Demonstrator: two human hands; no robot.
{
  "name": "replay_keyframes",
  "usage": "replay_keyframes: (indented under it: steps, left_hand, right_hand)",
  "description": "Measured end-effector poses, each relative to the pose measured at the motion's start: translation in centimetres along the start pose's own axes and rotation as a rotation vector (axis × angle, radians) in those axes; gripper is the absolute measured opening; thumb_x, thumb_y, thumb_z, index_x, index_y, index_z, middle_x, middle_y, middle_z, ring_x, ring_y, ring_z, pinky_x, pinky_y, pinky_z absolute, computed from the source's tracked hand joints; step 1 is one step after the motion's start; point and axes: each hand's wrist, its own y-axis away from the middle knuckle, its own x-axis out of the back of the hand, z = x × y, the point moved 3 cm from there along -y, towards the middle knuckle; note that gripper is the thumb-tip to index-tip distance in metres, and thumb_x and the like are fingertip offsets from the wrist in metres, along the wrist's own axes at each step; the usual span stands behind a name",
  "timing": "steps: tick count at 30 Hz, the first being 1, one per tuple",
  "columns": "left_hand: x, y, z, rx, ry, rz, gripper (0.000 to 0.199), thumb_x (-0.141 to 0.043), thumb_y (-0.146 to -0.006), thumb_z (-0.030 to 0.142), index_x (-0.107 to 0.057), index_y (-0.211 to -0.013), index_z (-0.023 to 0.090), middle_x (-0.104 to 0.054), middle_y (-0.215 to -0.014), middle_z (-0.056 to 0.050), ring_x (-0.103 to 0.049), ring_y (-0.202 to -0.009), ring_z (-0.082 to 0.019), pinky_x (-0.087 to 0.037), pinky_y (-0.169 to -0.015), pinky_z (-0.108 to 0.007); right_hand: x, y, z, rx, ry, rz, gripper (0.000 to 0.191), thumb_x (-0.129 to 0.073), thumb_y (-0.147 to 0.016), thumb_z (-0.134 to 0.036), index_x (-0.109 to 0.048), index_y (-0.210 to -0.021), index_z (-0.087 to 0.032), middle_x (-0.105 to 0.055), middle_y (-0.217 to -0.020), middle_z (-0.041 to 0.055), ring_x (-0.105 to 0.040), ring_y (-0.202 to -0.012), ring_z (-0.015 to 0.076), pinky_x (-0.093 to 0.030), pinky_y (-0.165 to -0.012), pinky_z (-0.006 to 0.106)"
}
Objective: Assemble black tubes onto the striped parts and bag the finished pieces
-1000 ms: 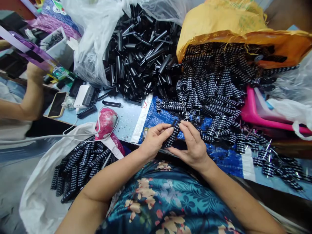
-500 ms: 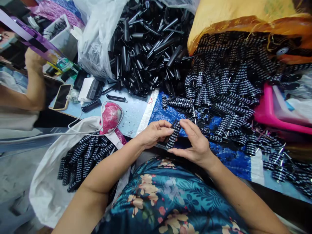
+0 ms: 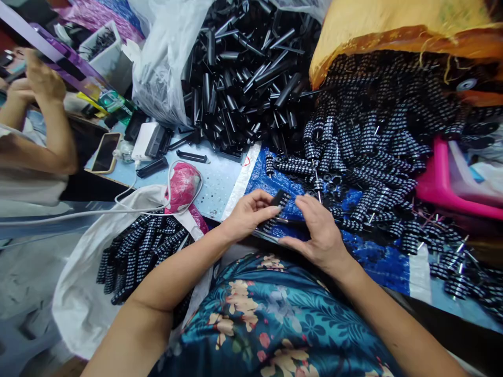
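Note:
Near the table's front edge, my left hand pinches a black cylinder dotted with white marks between thumb and fingers. The cylinder is tilted and partly hidden by those fingers. A thin metal rod shows just below it, pointing toward my right palm; I cannot tell whether it belongs to the cylinder. My right hand is close by on the right, thumb and fingers apart in a loose curve. Similar white-marked cylinders lie heaped beyond it, some with metal pins sticking out.
Glossy black tubes are piled at the back beside a clear plastic bag. A white sack at left holds more cylinders. A yellow sack, pink bin, phone and white cable surround. A co-worker's arm is at far left.
My right fingers have come off the cylinder and moved slightly right. The cylinder has turned in my left hand, and the metal rod now shows. The co-worker's hands have shifted.

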Motion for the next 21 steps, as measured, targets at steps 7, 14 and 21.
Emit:
replay_keyframes:
  steps: [7, 14, 21]
  left_hand:
    - [6.3, -0.2, 3.3, -0.136, -1.037, 0.145, 0.016, -0.074, -0.078, 0.031, -0.067, -0.083, 0.018, -0.06, -0.073, 0.001, -0.05, -0.067, -0.014, -0.035, -0.066, -0.028]
    - [6.6, -1.3, 2.5, 0.026, -0.962, 0.0, 0.027, -0.079, -0.07, 0.038, -0.062, -0.076, 0.018, -0.05, -0.062, 0.005, -0.044, -0.059, -0.012, -0.027, -0.058, -0.026]
    - [7.1, -2.8, 2.7, 0.04, -0.963, -0.073, 0.033, -0.084, -0.063, 0.036, -0.056, -0.067, 0.019, -0.053, -0.061, 0.004, -0.042, -0.058, -0.012, -0.027, -0.058, -0.028]
  right_hand:
    - [0.7, 1.7, 0.3, -0.119, 0.163, -0.001, 0.029, -0.053, -0.097, -0.022, -0.061, -0.124, -0.017, -0.071, -0.099, 0.0116, -0.066, -0.088, 0.0243, -0.053, -0.08, 0.036]
    - [0.0, -0.9, 0.3, -0.079, 0.22, -0.061, 0.027, -0.049, -0.1, -0.027, -0.063, -0.121, -0.018, -0.068, -0.081, 0.0058, -0.063, -0.071, 0.0191, -0.049, -0.067, 0.029]
    - [-0.1, -0.7, -1.6, 0.096, -0.006, 0.015, 0.039, -0.05, -0.098, -0.025, -0.056, -0.136, -0.02, -0.073, -0.094, 0.0078, -0.067, -0.079, 0.0198, -0.053, -0.073, 0.03]
